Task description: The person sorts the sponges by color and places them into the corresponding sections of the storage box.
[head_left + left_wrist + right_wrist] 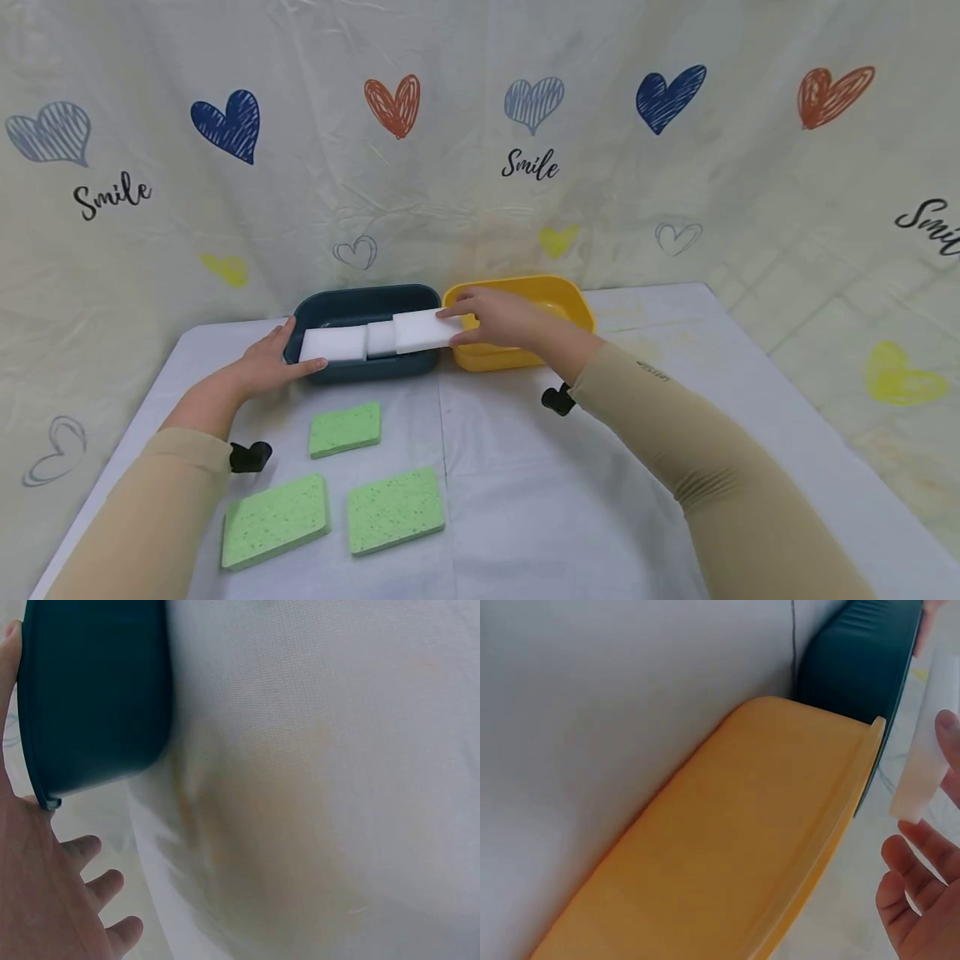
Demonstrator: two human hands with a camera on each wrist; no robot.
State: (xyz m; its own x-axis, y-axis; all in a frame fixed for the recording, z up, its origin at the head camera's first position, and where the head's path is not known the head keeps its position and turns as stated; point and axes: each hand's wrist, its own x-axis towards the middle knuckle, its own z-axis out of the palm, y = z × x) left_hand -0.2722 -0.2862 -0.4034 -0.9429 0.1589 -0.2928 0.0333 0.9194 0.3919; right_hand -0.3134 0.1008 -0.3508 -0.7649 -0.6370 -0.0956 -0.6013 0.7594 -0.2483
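- White block (423, 331): over the blue tub (375, 370)'s right end; right hand (501, 319), fingers clamped on the block.
- Left hand (264, 364): fingers apart, touching the tub's left end.
- Tabletop (525, 483): white, cloth-covered; heart-printed sheet (450, 208) behind.
- Right wrist view: block raised above the tub.
- Head view only: three green sponges (396, 511).

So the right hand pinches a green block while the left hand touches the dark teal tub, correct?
Not quite: the right hand pinches a white block, not a green one; the head view shows it. The left hand does touch the dark teal tub.
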